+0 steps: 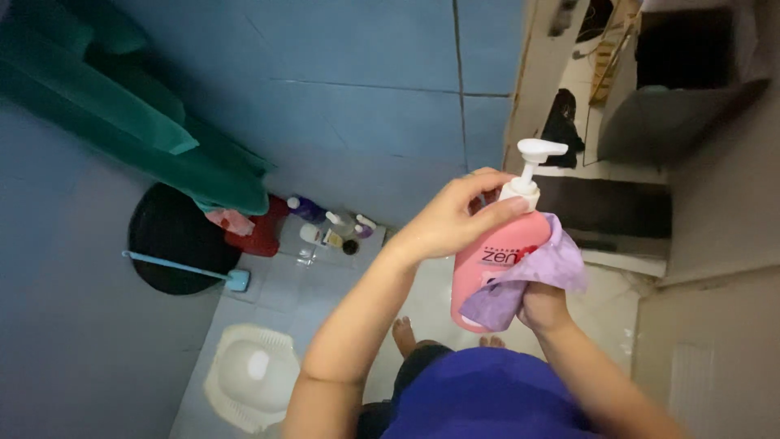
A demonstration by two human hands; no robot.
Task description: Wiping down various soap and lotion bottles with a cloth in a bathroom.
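Bathroom, seen from above: we hold a pink plastic pump bottle with a white dispenser head point(497, 258) upright at chest height over the pale tiled floor point(309, 293), in front of the blue tiled wall point(366, 97). Our left hand point(455, 218) closes around the bottle's shoulder just under the white pump, fingers curled over the top and thumb lying across the front, a firm grip that steadies the neck. Our right hand point(543, 307) is closed on a lilac cloth point(532, 276), pressing it against the bottle's lower right side; the fingers are mostly hidden behind the fabric, so we cannot tell how tightly they bunch it.

To wipe well, we judge it best to keep the left hand clamped high near the collar so the bottle does not twist, and to draw the cloth in long strokes down the body, turning the bottle between passes so that the back gets covered too. Keeping fingers off the pump top should avoid an accidental squirt.

Below us lie a white squat toilet pan point(248, 374), a pale blue long-handled brush point(191, 270) resting across a black round basin point(175, 236), a green towel point(138, 122) hanging on the wall, and a cluster of small toiletry bottles point(333, 228) on the floor by the wall.
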